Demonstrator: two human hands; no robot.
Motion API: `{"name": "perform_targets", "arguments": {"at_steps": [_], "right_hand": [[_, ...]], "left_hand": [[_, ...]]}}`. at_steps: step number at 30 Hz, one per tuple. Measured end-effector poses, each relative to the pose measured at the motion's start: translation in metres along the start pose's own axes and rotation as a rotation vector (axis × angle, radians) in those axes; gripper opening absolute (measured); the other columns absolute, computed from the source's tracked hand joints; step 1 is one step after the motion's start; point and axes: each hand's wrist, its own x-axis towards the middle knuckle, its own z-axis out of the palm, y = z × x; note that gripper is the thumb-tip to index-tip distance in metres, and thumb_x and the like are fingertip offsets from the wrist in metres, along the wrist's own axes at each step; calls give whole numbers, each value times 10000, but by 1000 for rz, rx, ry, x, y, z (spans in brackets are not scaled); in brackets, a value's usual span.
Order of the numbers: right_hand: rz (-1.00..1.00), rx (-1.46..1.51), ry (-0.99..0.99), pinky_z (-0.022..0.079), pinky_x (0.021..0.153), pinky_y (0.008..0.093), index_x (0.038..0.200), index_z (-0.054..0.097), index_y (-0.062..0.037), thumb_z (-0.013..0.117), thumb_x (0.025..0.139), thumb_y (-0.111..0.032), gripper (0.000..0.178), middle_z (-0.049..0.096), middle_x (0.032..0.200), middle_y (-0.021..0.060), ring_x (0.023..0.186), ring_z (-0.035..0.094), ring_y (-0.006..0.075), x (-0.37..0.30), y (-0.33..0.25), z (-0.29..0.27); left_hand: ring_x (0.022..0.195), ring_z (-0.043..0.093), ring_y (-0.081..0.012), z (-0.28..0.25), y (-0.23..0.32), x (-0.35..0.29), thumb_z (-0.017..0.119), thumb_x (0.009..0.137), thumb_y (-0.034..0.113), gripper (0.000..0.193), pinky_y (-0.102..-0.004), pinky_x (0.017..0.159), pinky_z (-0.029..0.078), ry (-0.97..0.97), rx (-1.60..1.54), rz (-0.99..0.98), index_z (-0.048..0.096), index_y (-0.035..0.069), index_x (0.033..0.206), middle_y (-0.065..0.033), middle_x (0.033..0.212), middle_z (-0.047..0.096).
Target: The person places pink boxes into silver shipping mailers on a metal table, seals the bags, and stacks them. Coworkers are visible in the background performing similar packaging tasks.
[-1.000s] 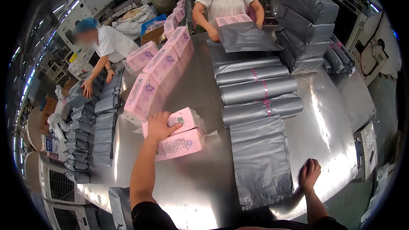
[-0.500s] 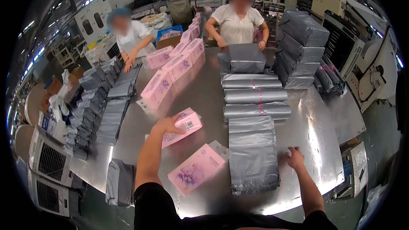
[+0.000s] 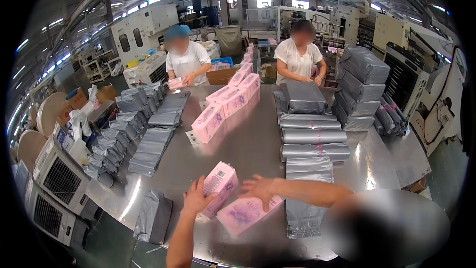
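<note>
Two pink flower-printed packs, each a soft rectangular block, are in front of me on the metal table point(image 3: 198, 161). My left hand point(image 3: 197, 198) grips the left side of the farther pack point(image 3: 221, 182), its thumb over the near face. That pack leans at an angle with its barcode end up and away from me. The nearer pack point(image 3: 243, 214) lies flat, its floral face up. My right hand point(image 3: 260, 190) reaches across from the right above its far edge, fingers spread; whether it touches the pack is unclear.
A row of pink packs point(image 3: 235, 99) runs to the far end. Grey plastic bags lie stacked left point(image 3: 157, 144) and right point(image 3: 310, 168); wrapped grey bundles point(image 3: 364, 84) rise at back right. A filled grey bag point(image 3: 152, 216) stands near left. Two co-workers stand opposite, one handling a pink pack point(image 3: 176, 83).
My left hand has turned the farther pack and brought it beside the nearer one. My right hand has swung left from beyond the grey bags. The view has tilted up.
</note>
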Motion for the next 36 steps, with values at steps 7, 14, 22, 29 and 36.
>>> {"name": "perform_targets", "arguments": {"at_steps": [7, 14, 22, 29, 36], "right_hand": [[120, -124, 445, 312, 1154, 611, 1643, 246, -200, 924, 519, -468, 1339, 532, 1391, 205, 1341, 495, 371, -27, -76, 43], [146, -157, 1049, 354, 1169, 509, 1433, 573, -219, 599, 889, -180, 546, 587, 1391, 49, 1316, 544, 245, -97, -157, 152], [314, 2093, 906, 445, 1112, 446, 1599, 253, -63, 738, 941, -468, 913, 446, 1530, 180, 1455, 404, 307, -124, -240, 192], [196, 2037, 1609, 278, 1229, 428, 1645, 60, -39, 844, 836, -241, 1145, 317, 1610, 196, 1492, 317, 291, -186, -245, 231], [368, 2348, 1427, 426, 1142, 402, 1653, 131, -70, 736, 870, -115, 991, 431, 1561, 162, 1405, 463, 271, -254, -240, 319]], "left_hand": [[1195, 589, -392, 20, 62, -133, 759, 883, 241, 379, -469, 1036, 464, 378, -431, -83, 681, 33, 1190, -214, 1269, 621], [1282, 567, -254, 69, 54, -209, 661, 1011, 346, 597, -376, 1114, 409, -339, -1299, -524, 524, 6, 1483, -169, 1438, 591], [1460, 388, -343, 39, 144, -227, 766, 915, 318, 869, -418, 1205, 311, -637, -974, 46, 328, 2, 1596, -246, 1588, 382], [1454, 331, -415, -28, 298, -270, 798, 846, 375, 739, -486, 1190, 325, -390, -241, 633, 544, 89, 1479, -226, 1610, 313], [1165, 646, -354, 68, 308, -217, 751, 875, 131, 342, -441, 1016, 511, -425, -610, 519, 699, 67, 1207, -154, 1259, 672]]}}
